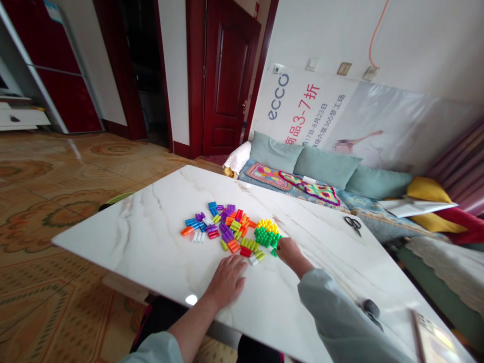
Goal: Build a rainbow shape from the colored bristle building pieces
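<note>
- Green cluster (266, 238), landmark: small green pieces, packed close together on the bench (151, 237), a white slab with grey-brown veining.
- Yellow pieces (267, 225): one group, along the far edge of the green cluster.
- Mixed pieces (228, 233): short tubes in purple, orange, red, blue, lime and white, many laid side by side in small rows; spread left of the green cluster.
- Red piece (245, 251): near side of the green cluster, to its left, beside lime pieces (249, 244).
- Right hand (290, 252): one, at the near right edge of the green cluster; fingers bent inward and drawn together, tips down at a green piece (274, 251). Whether they had hold of it could not be told.
- Left hand (226, 283): one, palm down on the bench, nearer the wearer than the green cluster and to its left; fingers extended, slightly curved and a little apart, with nothing visible in them.
- Scissors (353, 225): one pair, dark handles, well to the right of the green cluster.
- Black object (371, 308): one, rounded, kind unclear; to the right of the green cluster and nearer the wearer.
- Box-like item (434, 339): one, blurred, farther right and nearer than the green cluster.
- Sofa (378, 214): one, blue patterned cover, beyond the green cluster, with grey-green cushions (327, 165) and crocheted mats (268, 175).
</note>
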A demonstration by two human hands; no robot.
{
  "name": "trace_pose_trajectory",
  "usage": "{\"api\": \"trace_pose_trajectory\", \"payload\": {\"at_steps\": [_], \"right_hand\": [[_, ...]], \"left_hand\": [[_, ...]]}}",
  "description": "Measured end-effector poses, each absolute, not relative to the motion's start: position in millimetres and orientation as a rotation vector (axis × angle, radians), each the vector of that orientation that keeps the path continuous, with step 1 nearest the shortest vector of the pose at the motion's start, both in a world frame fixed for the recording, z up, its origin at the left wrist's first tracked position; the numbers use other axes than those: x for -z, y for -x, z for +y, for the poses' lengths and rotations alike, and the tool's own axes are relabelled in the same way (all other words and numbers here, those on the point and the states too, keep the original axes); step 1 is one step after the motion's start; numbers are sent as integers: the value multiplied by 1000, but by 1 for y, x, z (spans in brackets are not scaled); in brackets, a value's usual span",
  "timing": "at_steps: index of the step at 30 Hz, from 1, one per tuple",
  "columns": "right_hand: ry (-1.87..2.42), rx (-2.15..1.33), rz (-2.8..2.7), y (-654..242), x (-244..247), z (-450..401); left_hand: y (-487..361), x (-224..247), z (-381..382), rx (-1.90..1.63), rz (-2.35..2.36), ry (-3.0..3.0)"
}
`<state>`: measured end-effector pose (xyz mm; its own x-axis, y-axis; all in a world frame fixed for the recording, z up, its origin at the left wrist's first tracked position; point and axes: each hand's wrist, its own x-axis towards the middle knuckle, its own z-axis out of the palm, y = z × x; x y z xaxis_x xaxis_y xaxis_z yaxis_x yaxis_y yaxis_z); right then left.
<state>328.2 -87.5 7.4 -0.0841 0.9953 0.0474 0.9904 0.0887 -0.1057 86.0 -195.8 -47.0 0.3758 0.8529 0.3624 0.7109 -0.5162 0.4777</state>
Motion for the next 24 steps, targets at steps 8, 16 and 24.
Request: {"api": "trace_pose_trajectory", "payload": {"at_steps": [8,16,24], "right_hand": [[2008,-22,-1943,-325,6,-115],[1667,-99,-1981,-326,40,-151],[1505,-77,-2134,-325,45,-149]], "left_hand": [[-87,47,-195,-850,1389,-2380],[-87,48,-195,-852,1402,-2399],[-86,48,-195,-857,1391,-2391]]}}
